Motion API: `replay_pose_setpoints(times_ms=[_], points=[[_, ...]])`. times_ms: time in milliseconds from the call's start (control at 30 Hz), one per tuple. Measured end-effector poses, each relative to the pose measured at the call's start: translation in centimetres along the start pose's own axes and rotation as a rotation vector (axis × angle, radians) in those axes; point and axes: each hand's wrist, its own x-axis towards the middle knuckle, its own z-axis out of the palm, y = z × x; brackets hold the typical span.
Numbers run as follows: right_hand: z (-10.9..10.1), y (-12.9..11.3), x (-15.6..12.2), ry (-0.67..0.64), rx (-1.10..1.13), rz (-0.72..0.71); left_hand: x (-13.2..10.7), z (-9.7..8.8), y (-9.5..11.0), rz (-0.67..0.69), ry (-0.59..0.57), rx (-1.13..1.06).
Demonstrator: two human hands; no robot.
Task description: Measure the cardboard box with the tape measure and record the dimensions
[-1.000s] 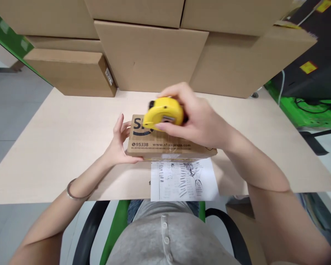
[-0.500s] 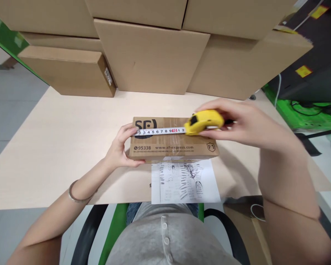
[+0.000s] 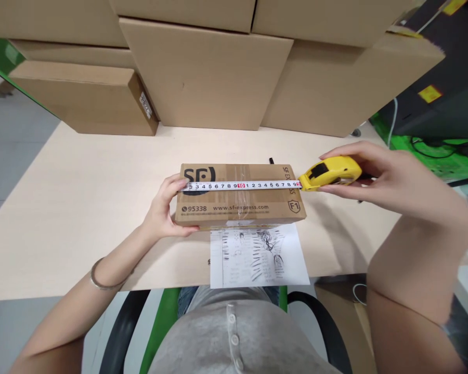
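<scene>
A taped brown cardboard box (image 3: 203, 208) with black SF print lies in front of me on the table. My left hand (image 3: 166, 208) grips its left end, fingers on top and thumb along the front side, and pins the end of a white measuring blade (image 3: 218, 185) there. That blade runs straight across the top to the right edge, showing red marks at 10 and near the case. My right hand (image 3: 374, 174) is closed around the yellow tape measure (image 3: 329, 173), just past the box's right end.
A sheet of paper (image 3: 259, 259) with dark scribbles lies partly under the box at the table's (image 3: 81, 208) front edge. Large cartons (image 3: 206, 78) stand stacked along the back, with a flatter carton (image 3: 81, 98) at the left. A small black object (image 3: 271, 161) lies behind the box.
My right hand has moved right with the tape measure, drawing out more blade until it spans the box top. My left hand keeps its grip on the left end.
</scene>
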Motion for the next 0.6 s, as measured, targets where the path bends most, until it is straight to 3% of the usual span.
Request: replay_pose_setpoints(times_ms=[100, 167, 267, 400, 500, 600], points=[[-0.1, -2.3, 1.6, -0.060, -0.050, -0.083, -0.2, 0.0, -0.2, -0.035, -0.012, -0.001], [1.1, -4.3, 3.3, -0.142, -0.070, -0.145, -0.6, 0.1, -0.5, -0.042, -0.012, -0.028], [4.9, -7.3, 6.3, -0.246, -0.054, -0.262, -1.3, 0.5, -1.0, -0.077, 0.012, -0.070], [9.7, -10.6, 8.6, -0.274, -0.097, -0.474, -1.6, 0.7, -0.7, -0.218, 0.010, -0.145], [10.1, -12.0, 8.7, -0.265, -0.123, -0.494, -0.6, 0.4, 0.8, -0.291, 0.059, -0.170], [8.7, -12.0, 8.0, -0.131, 0.013, -0.362, 1.1, 0.0, 2.5, -0.486, 0.148, -0.286]])
